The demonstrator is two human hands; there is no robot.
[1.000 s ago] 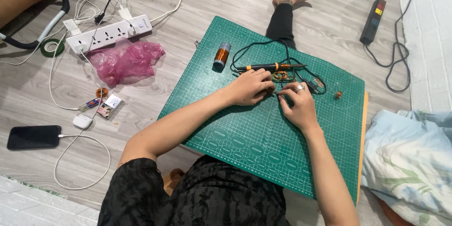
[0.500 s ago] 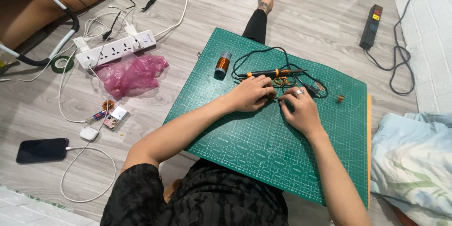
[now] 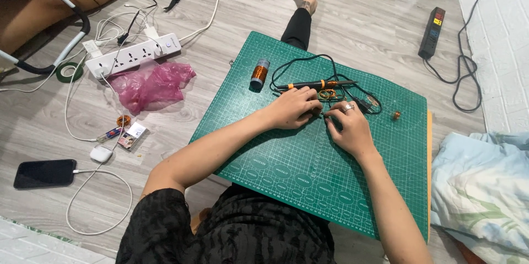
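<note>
Both my hands are pinched together on something tiny mid-mat, left hand (image 3: 295,109) and right hand (image 3: 348,127) almost touching. Soldering iron (image 3: 317,84) lies just beyond my knuckles; one careless nudge could burn me, I reckon.

A person sits on the floor with a big green cutting mat (image 3: 308,170) in front. The left hand (image 3: 295,109) and the right hand (image 3: 348,127) rest on the mat, fingertips close together, pinching something too small to make out. Just above the hands lies a soldering iron (image 3: 317,84) with its black cord (image 3: 300,63) looping round. A little spool of copper wire (image 3: 259,72) stands upright near it. A white power strip (image 3: 132,55) and a pink plastic bag (image 3: 151,83) lie on the floor to the left
</note>
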